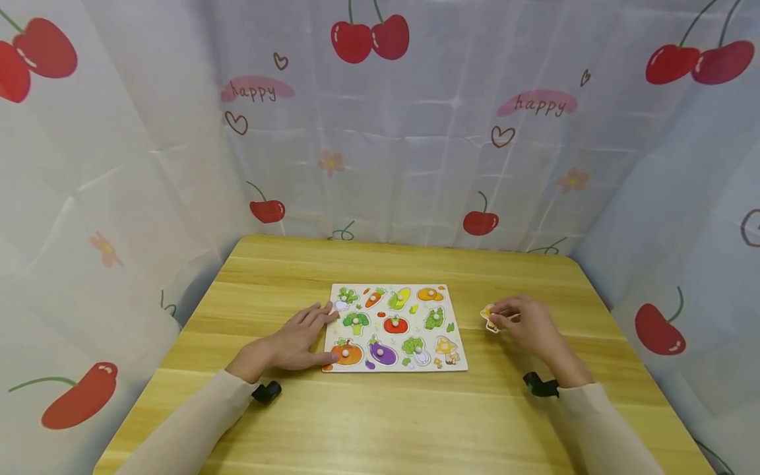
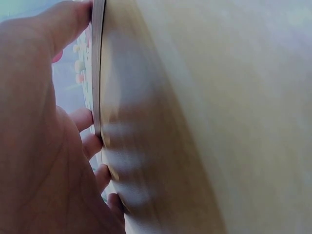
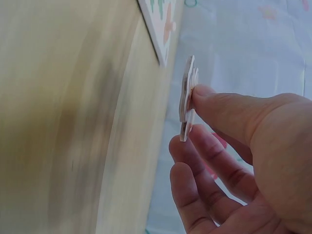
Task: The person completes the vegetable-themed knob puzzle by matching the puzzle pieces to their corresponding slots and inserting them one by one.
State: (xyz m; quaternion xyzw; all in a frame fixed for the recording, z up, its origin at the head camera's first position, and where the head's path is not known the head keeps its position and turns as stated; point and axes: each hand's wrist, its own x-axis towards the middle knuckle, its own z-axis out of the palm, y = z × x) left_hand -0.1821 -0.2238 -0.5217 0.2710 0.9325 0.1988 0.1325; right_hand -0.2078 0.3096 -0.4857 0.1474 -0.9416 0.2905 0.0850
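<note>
A wooden vegetable puzzle board (image 1: 417, 330) lies flat mid-table, with knobbed pieces such as a tomato (image 1: 388, 325) and an eggplant (image 1: 386, 354) in it. My left hand (image 1: 297, 340) rests along its left edge, fingers spread over the rim. In the left wrist view, that hand's fingertips line the board's edge (image 2: 97, 73). To the right of the board, my right hand (image 1: 530, 328) pinches a mushroom puzzle piece (image 1: 491, 326). The right wrist view has this piece (image 3: 186, 95) edge-on, raised over the table. A mushroom picture (image 1: 447, 346) without a knob shows at the board's lower right.
The light wooden table (image 1: 380, 429) extends around the board on every side. A white curtain (image 1: 392, 158) printed with cherries hangs behind its far edge and on both sides. Black devices (image 1: 266, 392) sit at both wrists.
</note>
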